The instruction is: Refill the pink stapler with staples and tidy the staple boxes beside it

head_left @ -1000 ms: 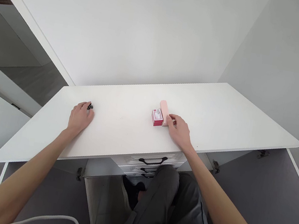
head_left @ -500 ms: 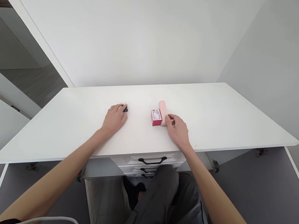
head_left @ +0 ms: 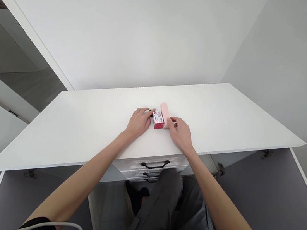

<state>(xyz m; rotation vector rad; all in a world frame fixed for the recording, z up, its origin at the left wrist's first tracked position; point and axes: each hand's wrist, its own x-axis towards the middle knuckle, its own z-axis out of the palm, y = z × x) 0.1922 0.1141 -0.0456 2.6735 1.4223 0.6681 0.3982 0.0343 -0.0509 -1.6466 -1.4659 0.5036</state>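
Note:
A small stack of red-and-white boxes (head_left: 158,120) lies on the white cabinet top, with a long, rounded pink case (head_left: 165,111) against its right side. My right hand (head_left: 180,134) rests at the case's near end, thumb and curled fingers closed on its right edge. To the left of the boxes is my left hand (head_left: 139,122), its fingertips on a small black object (head_left: 150,113) beside the stack. That object is mostly covered by the fingers, so its kind cannot be made out.
The white cabinet top (head_left: 238,117) meets a wall at the back. Below its front edge are drawers with black handles (head_left: 155,165). Cabinet doors (head_left: 264,188) stand open on both sides of my legs. A white cable (head_left: 64,224) crosses my left sleeve.
My left hand has moved right with the small black object, bringing it up beside the red-and-white boxes. My right hand stays at the pink case.

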